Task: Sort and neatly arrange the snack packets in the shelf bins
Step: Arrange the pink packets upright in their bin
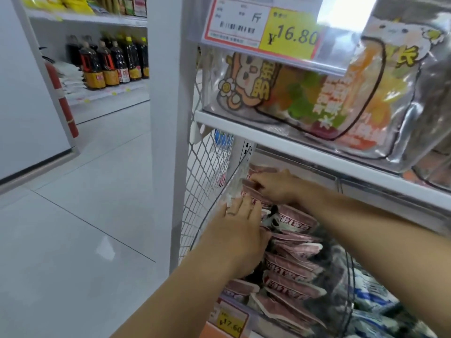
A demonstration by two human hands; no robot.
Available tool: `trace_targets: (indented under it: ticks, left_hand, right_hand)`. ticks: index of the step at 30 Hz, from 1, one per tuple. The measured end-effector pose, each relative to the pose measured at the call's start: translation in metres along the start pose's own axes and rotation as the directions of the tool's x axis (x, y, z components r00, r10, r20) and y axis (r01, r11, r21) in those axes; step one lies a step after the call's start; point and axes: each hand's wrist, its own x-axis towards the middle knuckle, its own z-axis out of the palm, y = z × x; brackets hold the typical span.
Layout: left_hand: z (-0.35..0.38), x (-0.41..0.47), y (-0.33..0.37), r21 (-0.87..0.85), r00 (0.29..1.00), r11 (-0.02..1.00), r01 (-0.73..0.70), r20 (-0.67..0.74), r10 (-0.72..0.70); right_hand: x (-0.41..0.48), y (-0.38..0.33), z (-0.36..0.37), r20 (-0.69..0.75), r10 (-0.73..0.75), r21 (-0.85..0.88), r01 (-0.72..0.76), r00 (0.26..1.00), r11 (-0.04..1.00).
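Observation:
Several pink snack packets point(290, 272) with red labels lie stacked in a clear shelf bin point(214, 211) on the lower shelf. My left hand point(241, 228) lies flat with straight fingers against the packets at the bin's left side. My right hand point(275, 186) reaches further back and pinches the top edges of the upright pink packets at the rear. Blue-and-white packets point(375, 296) fill the neighbouring bin on the right.
Above, a white shelf point(317, 152) carries a clear bin of large candy bags point(317, 98) under a 16.80 price tag point(263, 28). A wire mesh side panel point(207, 167) closes the rack's left end. Sauce bottles point(109, 64) stand on a far shelf across the tiled floor point(73, 240).

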Motion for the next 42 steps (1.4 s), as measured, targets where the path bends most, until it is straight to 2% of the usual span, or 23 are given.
trace_targets:
  ticks: [2, 3, 5, 6, 7, 9, 12, 13, 15, 17, 21, 24, 29, 34, 36, 40, 42]
  left_hand:
    - [0.001, 0.0, -0.001, -0.002, 1.0, 1.0, -0.008, -0.006, 0.008]
    - [0.001, -0.001, -0.002, -0.004, 1.0, 1.0, -0.015, -0.015, 0.015]
    - [0.001, -0.001, -0.003, -0.009, 0.999, 1.0, -0.026, -0.027, 0.026]
    - [0.001, -0.001, -0.003, -0.006, 0.999, 1.0, -0.027, -0.03, 0.026]
    - [0.002, -0.002, -0.003, 0.002, 0.999, 1.0, -0.025, -0.032, 0.025]
    - [0.004, -0.001, -0.001, 0.016, 0.999, 1.0, -0.021, -0.027, 0.021]
    - [0.003, 0.003, 0.0, 0.033, 0.999, 0.999, -0.002, -0.038, 0.004]
    - [0.003, 0.004, 0.0, 0.031, 0.999, 1.0, 0.004, -0.044, -0.003]
    - [0.003, 0.004, -0.001, 0.029, 0.999, 0.999, 0.012, -0.048, -0.011]
    - [0.002, 0.004, 0.0, 0.041, 0.999, 0.999, 0.02, -0.043, -0.019]
    - [0.001, 0.002, 0.005, 0.052, 0.999, 0.998, 0.032, -0.042, -0.03]
    - [0.003, -0.003, 0.007, 0.032, 0.999, 0.999, 0.038, -0.031, -0.037]
    - [0.005, -0.005, 0.005, 0.021, 0.999, 0.999, 0.028, -0.03, -0.027]
    - [0.004, -0.005, 0.004, 0.024, 0.999, 1.0, 0.013, -0.043, -0.012]
    - [0.001, -0.003, 0.002, 0.013, 0.999, 1.0, 0.011, -0.049, -0.01]
    - [-0.013, -0.006, -0.001, -0.115, 0.998, 0.993, -0.001, -0.058, -0.006]
    - [-0.023, -0.016, 0.0, -0.178, 0.999, 0.984, -0.017, -0.041, 0.009]
  right_hand:
    - [-0.007, -0.001, 0.003, -0.095, -0.035, 0.031, 0.038, 0.995, 0.999]
    - [-0.013, -0.001, 0.002, -0.19, -0.05, 0.083, 0.067, 0.981, 0.994]
    - [-0.023, 0.002, 0.002, -0.379, -0.02, 0.161, 0.087, 0.925, 0.983]
    - [-0.027, 0.004, 0.003, -0.422, -0.007, 0.143, 0.074, 0.907, 0.987]
    - [-0.03, 0.004, 0.005, -0.409, -0.01, 0.092, 0.052, 0.913, 0.994]
    - [-0.029, 0.006, 0.01, -0.276, -0.016, -0.008, 0.014, 0.961, 1.0]
    - [-0.019, 0.007, 0.01, -0.125, -0.016, -0.028, 0.013, 0.992, 1.0]
    - [-0.018, 0.007, 0.009, -0.135, -0.023, 0.013, 0.025, 0.991, 1.0]
    - [-0.028, 0.007, 0.007, -0.282, 0.01, 0.19, 0.046, 0.959, 0.981]
    - [-0.047, 0.007, 0.005, -0.404, 0.056, 0.283, 0.067, 0.913, 0.957]
    - [-0.073, 0.001, 0.009, -0.28, 0.099, 0.201, -0.042, 0.955, 0.979]
    - [-0.069, -0.009, 0.01, -0.241, 0.168, 0.22, -0.115, 0.956, 0.969]
    - [-0.043, -0.02, -0.002, -0.309, 0.024, 0.052, -0.009, 0.951, 0.999]
    - [-0.019, -0.013, 0.009, -0.297, -0.005, -0.043, -0.008, 0.955, 0.999]
    - [-0.017, -0.01, 0.007, -0.277, 0.016, 0.023, -0.01, 0.961, 1.0]
    - [-0.048, -0.009, -0.006, -0.275, 0.099, 0.358, 0.006, 0.956, 0.934]
    - [-0.085, -0.007, -0.008, -0.303, 0.169, 0.389, -0.041, 0.938, 0.92]
